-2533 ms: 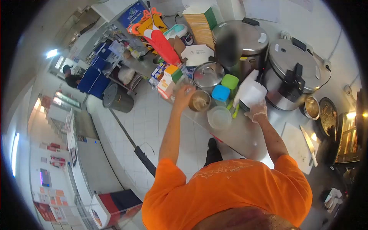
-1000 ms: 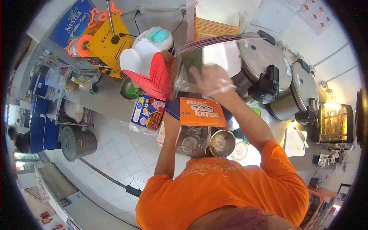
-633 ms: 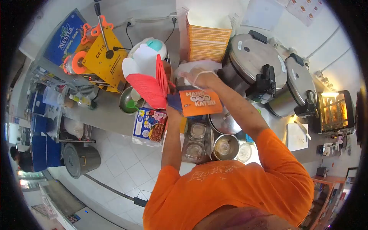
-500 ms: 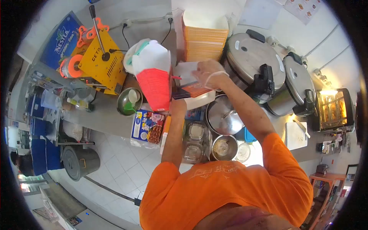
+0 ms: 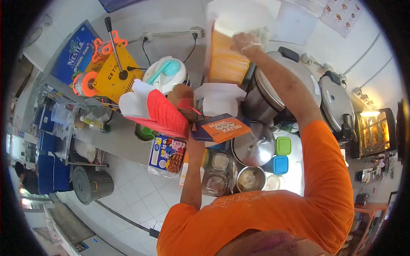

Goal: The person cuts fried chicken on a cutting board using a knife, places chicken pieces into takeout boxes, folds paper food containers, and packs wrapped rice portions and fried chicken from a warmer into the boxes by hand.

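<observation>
My left hand (image 5: 195, 147) is at the counter's front side, by the lower end of a stack of red paper food boxes (image 5: 164, 113). It grips blue and orange printed cartons (image 5: 225, 128), lettered "Mang Katsu"; most of its fingers are hidden. Behind these, a white-lined paper box (image 5: 220, 100) stands unfolded. Further back, my right hand (image 5: 247, 42) has curled fingers at the upper edge of a tall stack of orange paper food boxes (image 5: 230, 66). Its fingertips are partly hidden and blurred there. A brown box (image 5: 183, 100) sits beside the red stack.
Two large pressure cookers (image 5: 294, 77) stand at the right. A lidded pot (image 5: 256, 145), clear plastic containers (image 5: 217, 170) and green and blue tubs (image 5: 282, 155) are nearer my body. At the left stands a yellow sealing machine (image 5: 115, 68).
My right hand has moved up and back from the white-lined box to the orange stack. The red stack has tilted left, and the printed cartons have come into fuller view.
</observation>
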Action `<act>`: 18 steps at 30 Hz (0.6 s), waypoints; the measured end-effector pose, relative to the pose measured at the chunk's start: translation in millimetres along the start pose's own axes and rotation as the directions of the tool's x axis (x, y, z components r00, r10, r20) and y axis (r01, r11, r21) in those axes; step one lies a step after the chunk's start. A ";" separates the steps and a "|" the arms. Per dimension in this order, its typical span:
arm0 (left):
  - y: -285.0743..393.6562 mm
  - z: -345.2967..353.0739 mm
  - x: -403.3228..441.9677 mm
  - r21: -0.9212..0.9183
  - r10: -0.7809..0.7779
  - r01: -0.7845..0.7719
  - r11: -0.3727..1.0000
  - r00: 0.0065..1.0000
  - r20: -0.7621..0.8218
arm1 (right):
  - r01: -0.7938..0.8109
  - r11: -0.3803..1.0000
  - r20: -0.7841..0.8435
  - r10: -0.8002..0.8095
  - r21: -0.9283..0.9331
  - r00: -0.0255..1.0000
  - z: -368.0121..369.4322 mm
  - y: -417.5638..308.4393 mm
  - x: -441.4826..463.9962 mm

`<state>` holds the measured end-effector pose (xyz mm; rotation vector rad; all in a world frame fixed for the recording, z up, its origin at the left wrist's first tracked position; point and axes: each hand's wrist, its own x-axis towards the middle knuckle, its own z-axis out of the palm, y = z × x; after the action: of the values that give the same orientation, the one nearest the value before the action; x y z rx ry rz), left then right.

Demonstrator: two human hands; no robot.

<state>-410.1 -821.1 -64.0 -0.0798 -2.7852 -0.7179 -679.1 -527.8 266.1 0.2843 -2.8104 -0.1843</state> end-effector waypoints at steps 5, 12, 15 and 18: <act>6.7 -13.6 1.7 -0.175 -0.019 0.020 0.984 1.000 0.008 | 0.147 0.989 -0.024 -0.147 -0.033 0.989 -1.4 -29.0 20.3; -12.8 20.7 5.3 0.319 0.259 -0.287 0.903 0.957 0.128 | 0.490 0.827 0.202 -0.448 -0.276 0.871 12.9 -12.0 7.3; -15.5 22.0 12.7 0.436 0.237 -0.375 0.818 0.910 0.340 | 0.364 0.901 0.177 -0.328 -0.237 0.928 9.9 2.9 8.7; -17.4 28.5 15.8 0.442 0.243 -0.352 0.825 0.927 0.285 | 0.257 0.943 0.112 -0.238 -0.211 0.965 2.2 9.8 3.3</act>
<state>-434.3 -822.9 -91.9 -0.5132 -2.9630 0.0894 -684.6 -518.7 266.5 0.5889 -2.7944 -0.5788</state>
